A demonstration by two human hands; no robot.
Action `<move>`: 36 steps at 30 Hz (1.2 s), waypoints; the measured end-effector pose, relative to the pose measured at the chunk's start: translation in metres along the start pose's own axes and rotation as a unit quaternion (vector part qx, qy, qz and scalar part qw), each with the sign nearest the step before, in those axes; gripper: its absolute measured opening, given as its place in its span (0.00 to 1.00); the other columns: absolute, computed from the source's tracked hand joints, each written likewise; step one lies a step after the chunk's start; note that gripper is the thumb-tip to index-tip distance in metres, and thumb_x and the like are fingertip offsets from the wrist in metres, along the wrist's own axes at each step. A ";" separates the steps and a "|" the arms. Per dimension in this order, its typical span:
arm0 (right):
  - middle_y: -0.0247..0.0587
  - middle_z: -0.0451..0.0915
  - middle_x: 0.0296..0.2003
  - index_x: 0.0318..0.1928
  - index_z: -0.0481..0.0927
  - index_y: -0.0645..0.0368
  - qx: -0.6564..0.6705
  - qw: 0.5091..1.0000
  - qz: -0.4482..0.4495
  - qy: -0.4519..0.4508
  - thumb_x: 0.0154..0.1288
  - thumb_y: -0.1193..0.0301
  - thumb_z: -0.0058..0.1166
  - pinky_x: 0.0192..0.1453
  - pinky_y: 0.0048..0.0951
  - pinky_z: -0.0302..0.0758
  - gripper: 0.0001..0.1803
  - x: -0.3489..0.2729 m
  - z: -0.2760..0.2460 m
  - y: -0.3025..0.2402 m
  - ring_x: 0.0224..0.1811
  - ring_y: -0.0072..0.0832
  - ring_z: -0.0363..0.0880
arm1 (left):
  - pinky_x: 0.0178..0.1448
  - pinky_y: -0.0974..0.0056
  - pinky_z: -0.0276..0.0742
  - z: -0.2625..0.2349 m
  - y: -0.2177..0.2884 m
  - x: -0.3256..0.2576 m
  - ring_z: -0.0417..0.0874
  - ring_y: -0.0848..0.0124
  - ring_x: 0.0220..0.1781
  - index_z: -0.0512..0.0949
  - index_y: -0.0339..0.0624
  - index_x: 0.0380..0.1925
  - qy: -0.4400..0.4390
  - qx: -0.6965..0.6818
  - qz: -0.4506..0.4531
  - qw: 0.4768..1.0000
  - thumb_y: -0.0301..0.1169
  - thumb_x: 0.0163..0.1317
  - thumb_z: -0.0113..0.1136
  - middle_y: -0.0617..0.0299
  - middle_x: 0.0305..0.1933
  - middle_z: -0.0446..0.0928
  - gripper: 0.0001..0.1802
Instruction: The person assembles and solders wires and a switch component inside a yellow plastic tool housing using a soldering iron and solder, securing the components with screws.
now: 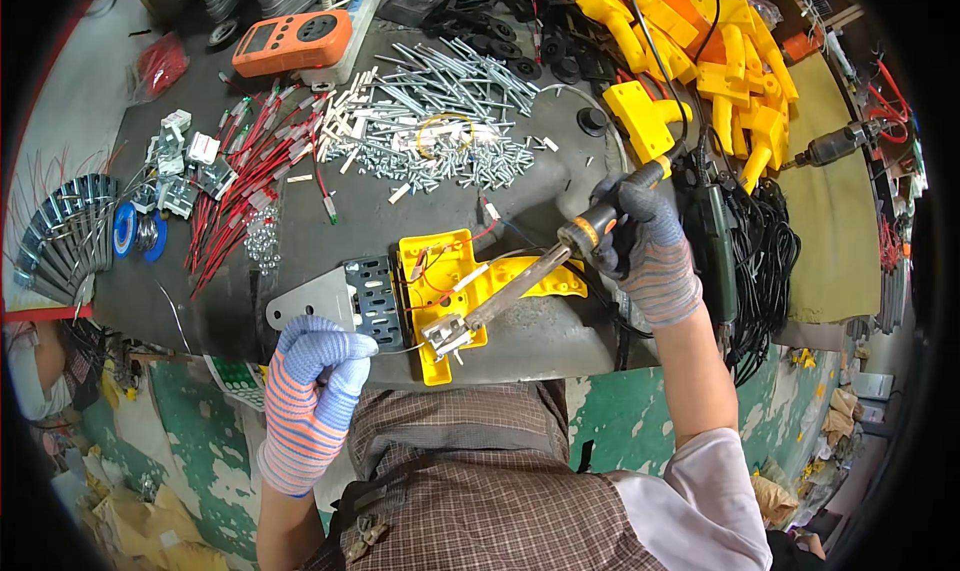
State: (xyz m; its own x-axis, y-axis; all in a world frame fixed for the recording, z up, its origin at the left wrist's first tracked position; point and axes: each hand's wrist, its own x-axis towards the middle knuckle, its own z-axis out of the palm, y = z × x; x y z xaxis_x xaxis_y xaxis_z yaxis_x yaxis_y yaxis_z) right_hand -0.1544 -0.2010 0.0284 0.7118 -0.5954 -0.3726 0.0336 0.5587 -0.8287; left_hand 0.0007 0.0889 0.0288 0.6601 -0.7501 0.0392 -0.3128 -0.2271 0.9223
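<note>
My right hand [655, 256] is closed round the dark handle of a soldering iron [522, 283], whose shaft slants down to the left. Its tip end meets a small metal-and-white part [445, 333] at the near edge of an open yellow plastic housing [425, 256]. Red wires run inside that housing. A slotted dark metal bracket [376, 303] with a grey plate [310, 299] adjoins its left side. With thumb and fingertips my left hand [318, 401] pinches a thin solder wire [402, 350], which reaches toward the iron's tip.
Screws [455, 86] lie heaped behind the housing, with red wires [225, 206] to their left. An orange multimeter [292, 43] rests on a power strip. Yellow housings [735, 76], a drill [835, 146] and black cables [765, 271] fill the right. A blue solder spool [124, 229] stands left.
</note>
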 end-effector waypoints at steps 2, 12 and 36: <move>0.37 0.77 0.25 0.41 0.78 0.60 -0.005 1.000 -0.001 -0.007 0.61 0.61 0.55 0.23 0.22 0.68 0.16 0.003 0.001 0.002 0.19 0.24 0.73 | 0.41 0.66 0.71 0.001 -0.002 0.004 0.75 0.68 0.38 0.79 0.43 0.36 0.016 0.065 0.061 0.996 0.19 0.56 0.60 0.60 0.35 0.75 0.08; 0.37 0.77 0.23 0.40 0.78 0.60 -0.037 0.999 0.003 0.009 0.60 0.60 0.56 0.20 0.22 0.68 0.16 0.012 -0.001 0.009 0.17 0.23 0.72 | 0.44 0.61 0.73 0.016 0.000 0.012 0.76 0.61 0.40 0.79 0.44 0.34 0.051 0.132 0.102 0.985 0.20 0.54 0.62 0.58 0.35 0.76 0.08; 0.36 0.78 0.24 0.40 0.80 0.60 -0.031 0.999 0.020 0.027 0.59 0.60 0.56 0.23 0.22 0.68 0.17 0.015 0.003 0.010 0.19 0.23 0.73 | 0.41 0.58 0.73 0.016 -0.003 0.019 0.77 0.59 0.37 0.80 0.45 0.34 0.026 0.162 0.140 0.976 0.23 0.51 0.66 0.57 0.34 0.75 0.10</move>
State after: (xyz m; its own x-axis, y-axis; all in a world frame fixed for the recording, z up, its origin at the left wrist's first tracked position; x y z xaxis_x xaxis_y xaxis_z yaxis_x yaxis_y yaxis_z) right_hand -0.1415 -0.2029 0.0157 0.6731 -0.6038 -0.4269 -0.0387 0.5477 -0.8358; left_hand 0.0032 0.0660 0.0209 0.5491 -0.7805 0.2989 -0.6800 -0.2094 0.7027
